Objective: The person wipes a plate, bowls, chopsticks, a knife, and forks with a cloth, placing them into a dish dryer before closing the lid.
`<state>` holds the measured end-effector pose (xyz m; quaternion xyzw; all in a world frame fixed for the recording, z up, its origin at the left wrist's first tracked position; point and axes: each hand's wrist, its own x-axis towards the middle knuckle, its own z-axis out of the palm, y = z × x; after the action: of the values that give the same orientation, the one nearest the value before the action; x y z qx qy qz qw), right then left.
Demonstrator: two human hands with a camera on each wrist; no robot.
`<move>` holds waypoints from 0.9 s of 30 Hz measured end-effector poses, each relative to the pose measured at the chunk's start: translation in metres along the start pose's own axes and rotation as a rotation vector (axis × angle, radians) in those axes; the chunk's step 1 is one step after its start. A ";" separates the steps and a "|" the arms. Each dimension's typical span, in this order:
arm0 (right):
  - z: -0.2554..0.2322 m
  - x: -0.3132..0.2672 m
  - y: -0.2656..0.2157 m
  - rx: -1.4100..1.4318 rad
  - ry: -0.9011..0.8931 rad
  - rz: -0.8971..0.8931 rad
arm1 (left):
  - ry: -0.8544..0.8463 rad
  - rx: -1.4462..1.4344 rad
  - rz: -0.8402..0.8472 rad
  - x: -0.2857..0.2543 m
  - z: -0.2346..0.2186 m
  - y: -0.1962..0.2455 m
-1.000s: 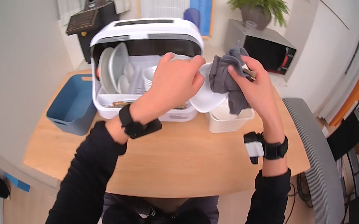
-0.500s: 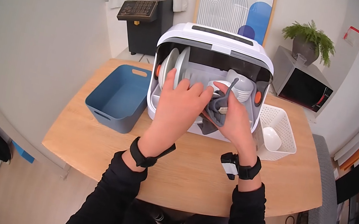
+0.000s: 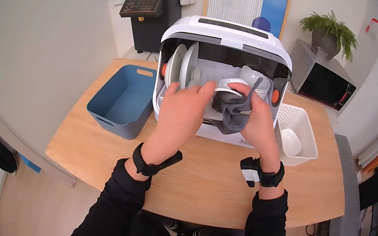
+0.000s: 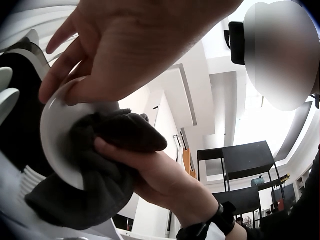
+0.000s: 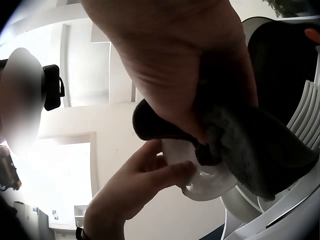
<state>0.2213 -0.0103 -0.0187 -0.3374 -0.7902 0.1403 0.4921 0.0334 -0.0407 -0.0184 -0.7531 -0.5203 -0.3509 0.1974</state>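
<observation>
My left hand (image 3: 180, 116) pinches the rim of a small white bowl (image 4: 52, 132), thumb inside and fingers outside in the left wrist view. A bunched dark grey cloth (image 3: 231, 110) is gripped in my right hand (image 3: 261, 125) and pressed into the bowl's hollow. Both hands are raised in front of the open white countertop dish machine (image 3: 236, 34). Inside it, white plates (image 3: 188, 65) stand on edge at the left, and a stack of white bowls (image 3: 262, 83) sits at the right, partly hidden by the right hand.
An open blue bin (image 3: 121, 101) stands left of the machine on the wooden table (image 3: 198, 180). At its right is a perforated white basket (image 3: 314, 140) with a white bowl (image 3: 291, 142) in it. Behind are a microwave (image 3: 326, 84) and a potted fern (image 3: 327, 36).
Both hands, with the bowl and cloth, have moved left from over the white basket's edge to in front of the machine. The cloth has turned within the bowl. The head view has swung left.
</observation>
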 end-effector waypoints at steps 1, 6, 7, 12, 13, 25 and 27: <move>0.003 -0.001 -0.003 -0.082 0.006 -0.032 | 0.002 0.044 0.012 -0.001 0.001 0.002; 0.012 -0.007 -0.009 -0.323 -0.057 -0.059 | 0.182 0.394 0.105 -0.008 0.004 0.019; 0.010 -0.006 -0.008 -0.290 -0.020 -0.086 | 0.182 0.334 0.115 -0.007 0.002 0.018; -0.009 -0.001 -0.005 -0.049 0.101 0.003 | 0.188 -0.075 0.007 0.003 0.003 0.006; -0.012 -0.002 -0.005 -0.082 0.107 0.030 | 0.131 -0.090 -0.015 0.002 0.006 0.007; -0.012 -0.006 -0.014 -0.424 0.050 -0.132 | 0.113 0.341 0.110 -0.006 0.012 0.024; -0.012 -0.004 -0.018 -0.425 0.075 -0.133 | 0.119 0.314 0.111 -0.004 0.007 0.022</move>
<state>0.2259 -0.0276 -0.0063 -0.3855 -0.8036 -0.0746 0.4472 0.0549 -0.0471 -0.0251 -0.7185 -0.5137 -0.2976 0.3623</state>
